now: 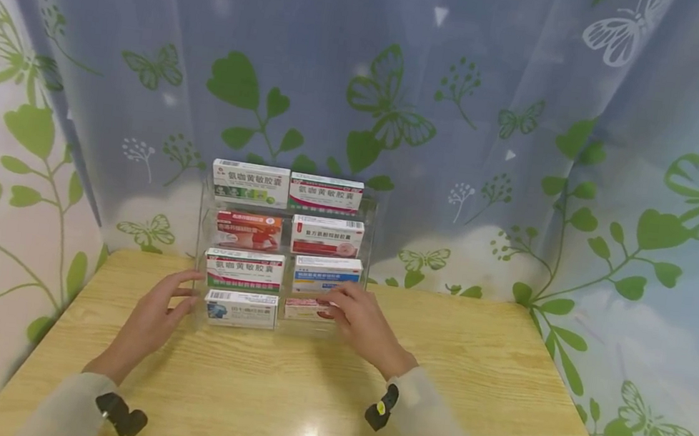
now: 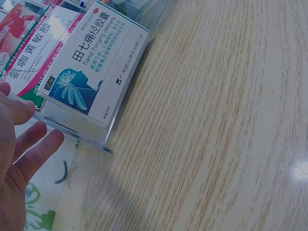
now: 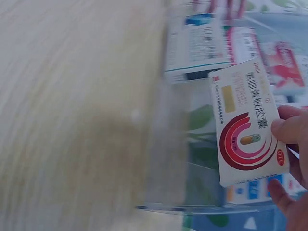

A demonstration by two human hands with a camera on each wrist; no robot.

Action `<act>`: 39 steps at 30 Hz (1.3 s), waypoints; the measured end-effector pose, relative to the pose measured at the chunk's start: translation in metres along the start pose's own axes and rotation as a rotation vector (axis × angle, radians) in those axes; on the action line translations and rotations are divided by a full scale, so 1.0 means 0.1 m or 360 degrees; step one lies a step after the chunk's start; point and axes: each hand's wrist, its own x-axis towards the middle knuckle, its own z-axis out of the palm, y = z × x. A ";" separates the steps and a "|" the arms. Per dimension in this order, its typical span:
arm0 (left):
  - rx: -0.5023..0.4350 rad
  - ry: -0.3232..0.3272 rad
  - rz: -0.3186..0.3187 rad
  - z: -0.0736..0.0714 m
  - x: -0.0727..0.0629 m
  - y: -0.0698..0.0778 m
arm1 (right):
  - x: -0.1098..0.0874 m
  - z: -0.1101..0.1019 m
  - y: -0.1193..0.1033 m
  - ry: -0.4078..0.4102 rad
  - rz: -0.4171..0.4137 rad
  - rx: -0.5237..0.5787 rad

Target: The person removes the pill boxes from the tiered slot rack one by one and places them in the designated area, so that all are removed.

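Observation:
A clear tiered display rack [image 1: 277,326] of medicine boxes stands on the table. My right hand [image 1: 356,316] is at its bottom right tier and pinches a white medicine box [image 3: 248,125] with red and pink arcs, thumb over its front face. In the right wrist view this box is tilted, in front of the clear plastic. At the rack's left edge, my left hand [image 1: 152,316] has its fingers loosely extended, fingertips right at the plastic side. Beside it, in the bottom left tier, sits a white box with a blue head picture [image 2: 91,67].
Higher tiers hold several more boxes, among them a red one [image 1: 249,230] and a blue and white one [image 1: 326,276]. The wooden table [image 1: 485,392] extends around the rack. Behind and at both sides hangs a curtain [image 1: 318,42] with butterflies and leaves.

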 end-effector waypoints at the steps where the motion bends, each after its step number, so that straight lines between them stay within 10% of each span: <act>1: 0.0009 0.0001 -0.0001 0.00 0.00 0.00 | 0.00 -0.05 0.00 0.0004 0.0023 0.0057; 23: 0.0002 -0.0033 -0.0047 0.00 0.01 0.01 | -0.60 -0.72 0.54 0.0238 0.0556 0.0530; 39: 0.0007 -0.0028 -0.0034 0.00 0.01 0.02 | -1.23 -0.39 1.15 0.0047 0.1108 0.0641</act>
